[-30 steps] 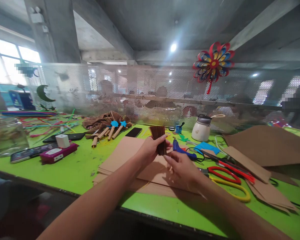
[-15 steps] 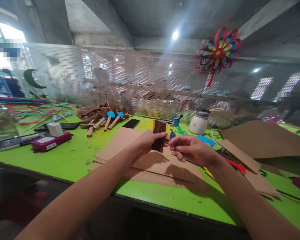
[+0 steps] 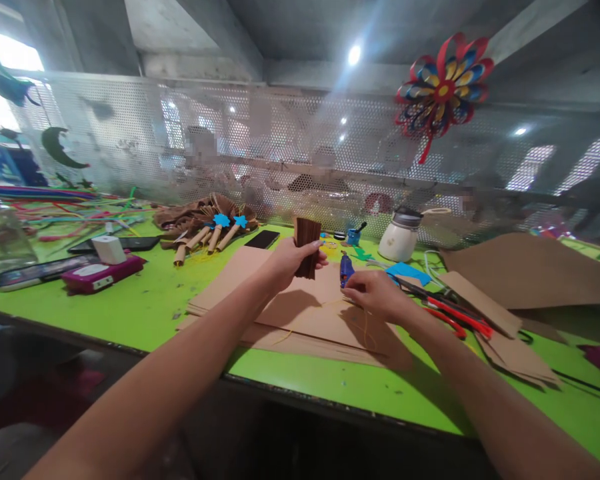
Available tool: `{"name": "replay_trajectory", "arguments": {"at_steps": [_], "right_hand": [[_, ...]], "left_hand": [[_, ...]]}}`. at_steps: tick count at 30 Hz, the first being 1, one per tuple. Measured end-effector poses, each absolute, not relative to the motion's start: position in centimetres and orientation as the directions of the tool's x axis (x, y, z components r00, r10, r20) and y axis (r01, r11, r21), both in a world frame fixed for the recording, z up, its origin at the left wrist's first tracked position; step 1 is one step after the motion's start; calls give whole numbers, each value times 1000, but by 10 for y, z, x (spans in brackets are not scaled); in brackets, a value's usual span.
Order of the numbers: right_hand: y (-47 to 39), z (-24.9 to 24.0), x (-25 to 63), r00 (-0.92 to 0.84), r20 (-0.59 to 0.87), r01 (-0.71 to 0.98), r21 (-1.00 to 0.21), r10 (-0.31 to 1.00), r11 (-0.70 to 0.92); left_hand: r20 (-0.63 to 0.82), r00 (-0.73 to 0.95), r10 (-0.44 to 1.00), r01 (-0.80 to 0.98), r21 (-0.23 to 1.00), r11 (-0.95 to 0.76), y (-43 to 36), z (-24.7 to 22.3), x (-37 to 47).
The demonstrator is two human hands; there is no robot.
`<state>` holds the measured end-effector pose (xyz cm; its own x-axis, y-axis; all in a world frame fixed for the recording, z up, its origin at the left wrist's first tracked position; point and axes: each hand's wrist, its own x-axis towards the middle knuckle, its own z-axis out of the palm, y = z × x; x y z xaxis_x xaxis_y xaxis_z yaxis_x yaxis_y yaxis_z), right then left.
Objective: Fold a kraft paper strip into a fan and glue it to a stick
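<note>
Your left hand (image 3: 286,261) pinches pleated paper (image 3: 307,230) upright!
Glue gun (image 3: 347,269) just beyond your curled right hand (image 3: 376,293), whose hold I can't tell.

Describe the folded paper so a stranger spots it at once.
Find the green table, then the tan sheets near its front edge. Above them, the left hand holds the folded paper: a dark-brown bundle of tight pleats, unlike the flat, paler sheets.

green table (image 3: 145,300) | tan paper stack (image 3: 230,283) | black phone (image 3: 262,239) | white jar (image 3: 398,243)
</note>
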<state>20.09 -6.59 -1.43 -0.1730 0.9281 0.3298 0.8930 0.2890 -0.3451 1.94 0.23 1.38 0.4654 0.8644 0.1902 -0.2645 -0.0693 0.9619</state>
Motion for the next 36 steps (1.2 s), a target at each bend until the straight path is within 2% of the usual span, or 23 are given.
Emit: {"name": "replay_trajectory", "arguments": {"at_steps": [6, 10, 13, 15, 18, 22, 25, 28, 31, 36], "right_hand": [[-75, -34, 172, -281, 380, 936, -96, 881, 339], [-77, -42, 155, -401, 338, 913, 77, 851, 400], [-74, -45, 155, -431, 338, 901, 105, 837, 421], [-73, -44, 160, -385, 374, 913, 18, 844, 408], [-72, -36, 171, -274, 380, 895, -237, 884, 379], [-71, -22, 183, -260, 239, 720, -598, 935, 353], [-70, -18, 189, -243, 111, 585, -776, 964, 237], [-69, -17, 193, -219, 113, 512, -832, 969, 213], [-68, -17, 194, -181, 169, 500, -833, 969, 239], [-68, -13, 193, -107, 300, 697, -658, 948, 287]], "left_hand": [[151, 489, 859, -247, 969, -30, -4, 10, 24], [99, 508, 856, -210, 978, 12, -3, 10, 24], [58, 531, 846, -167, 985, 37, -3, 9, 24], [19, 545, 838, -122, 991, 57, -2, 7, 24], [-27, 580, 814, -25, 998, 51, -2, 4, 23], [-29, 688, 725, 49, 999, -7, -2, 1, 20], [-70, 773, 630, 96, 995, -7, -1, -1, 19], [-108, 801, 588, 130, 991, 5, -1, -3, 20], [-137, 808, 573, 137, 990, 43, -3, -4, 21], [-153, 818, 554, 137, 988, 70, -4, -8, 24]]}}
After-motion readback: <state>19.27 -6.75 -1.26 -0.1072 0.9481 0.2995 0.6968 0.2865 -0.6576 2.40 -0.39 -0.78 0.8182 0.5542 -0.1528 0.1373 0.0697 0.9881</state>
